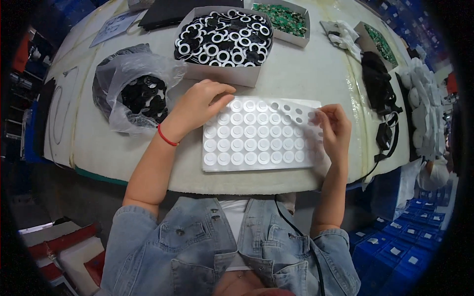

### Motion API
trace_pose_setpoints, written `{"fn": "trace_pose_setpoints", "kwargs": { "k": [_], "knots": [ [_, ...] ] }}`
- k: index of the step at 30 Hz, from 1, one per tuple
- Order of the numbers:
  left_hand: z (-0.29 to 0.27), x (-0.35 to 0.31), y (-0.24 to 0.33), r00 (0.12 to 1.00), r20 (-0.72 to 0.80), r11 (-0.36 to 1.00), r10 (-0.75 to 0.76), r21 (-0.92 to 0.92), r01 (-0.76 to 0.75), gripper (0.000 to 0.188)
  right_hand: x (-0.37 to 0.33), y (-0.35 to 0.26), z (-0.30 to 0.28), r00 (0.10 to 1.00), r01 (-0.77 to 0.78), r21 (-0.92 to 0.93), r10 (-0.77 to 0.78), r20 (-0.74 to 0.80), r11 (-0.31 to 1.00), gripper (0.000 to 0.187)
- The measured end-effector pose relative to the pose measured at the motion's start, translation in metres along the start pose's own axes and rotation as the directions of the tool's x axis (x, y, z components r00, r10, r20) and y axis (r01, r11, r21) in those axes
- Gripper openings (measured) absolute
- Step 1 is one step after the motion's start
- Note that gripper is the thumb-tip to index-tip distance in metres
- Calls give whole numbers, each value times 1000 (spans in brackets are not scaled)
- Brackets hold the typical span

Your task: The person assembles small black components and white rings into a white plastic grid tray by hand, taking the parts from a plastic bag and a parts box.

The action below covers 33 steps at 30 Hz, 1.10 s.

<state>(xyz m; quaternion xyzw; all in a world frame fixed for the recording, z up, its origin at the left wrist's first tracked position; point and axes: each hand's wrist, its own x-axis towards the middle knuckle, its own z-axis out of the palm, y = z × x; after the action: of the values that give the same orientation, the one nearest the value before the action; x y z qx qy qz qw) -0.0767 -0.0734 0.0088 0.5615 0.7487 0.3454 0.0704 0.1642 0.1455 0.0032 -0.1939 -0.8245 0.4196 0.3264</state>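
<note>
A white sheet of round stickers, set out in rows, lies on the table in front of me. My right hand pinches a thin white film with round holes at the sheet's right side. The film is lifted and curled there, with several holes showing dark, while the rest lies over the sheet. At the upper left corner of the sheet rests my left hand, its thumb touching the edge and its index finger held apart from the thumb. A red string bracelet circles my left wrist.
Beyond the sheet stands a box full of black-and-white rings. A plastic bag of black discs sits to the left. Boxes of green circuit boards are at the back. Black straps and a cable lie to the right.
</note>
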Motion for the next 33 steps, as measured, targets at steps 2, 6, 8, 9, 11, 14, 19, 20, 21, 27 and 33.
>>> {"fn": "trace_pose_setpoints", "kwargs": {
  "k": [2,6,8,9,11,14,19,20,21,27,33],
  "knots": [
    [2,0,-1,1000,16,1000,17,-7,-17,24,-5,-5,0,991,-129,182,134,-12,975,2],
    [2,2,5,997,76,998,-23,-56,28,27,-14,-16,6,984,-105,261,138,-114,960,3],
    [5,-1,0,1000,30,998,0,-65,2,28,-15,-18,11,981,-80,279,125,-148,957,4],
    [5,-1,-2,999,-15,997,31,-74,-32,30,-12,-20,13,972,51,206,-2,-233,977,4],
    [4,3,-3,1000,31,996,8,-86,-5,29,-7,-32,14,949,186,147,-139,-285,971,4],
    [5,4,-9,991,117,969,-60,-231,85,27,2,-60,15,931,193,219,-108,-350,957,7],
    [-1,2,-10,998,-1,796,-69,-603,54,14,19,-78,15,895,258,311,-105,-434,914,11],
    [-5,1,-7,990,-35,702,-134,-709,69,13,22,-75,13,896,239,311,-85,-437,920,13],
    [-11,0,-6,991,-34,701,-131,-710,68,13,23,-75,13,895,239,308,-86,-438,921,13],
    [-26,-6,5,977,11,631,-214,-762,147,14,9,-64,-3,878,-357,55,314,362,933,29],
    [-16,-4,23,962,114,705,-247,-660,259,12,-8,-38,-27,983,-118,358,160,-89,926,13]
  ]
}}
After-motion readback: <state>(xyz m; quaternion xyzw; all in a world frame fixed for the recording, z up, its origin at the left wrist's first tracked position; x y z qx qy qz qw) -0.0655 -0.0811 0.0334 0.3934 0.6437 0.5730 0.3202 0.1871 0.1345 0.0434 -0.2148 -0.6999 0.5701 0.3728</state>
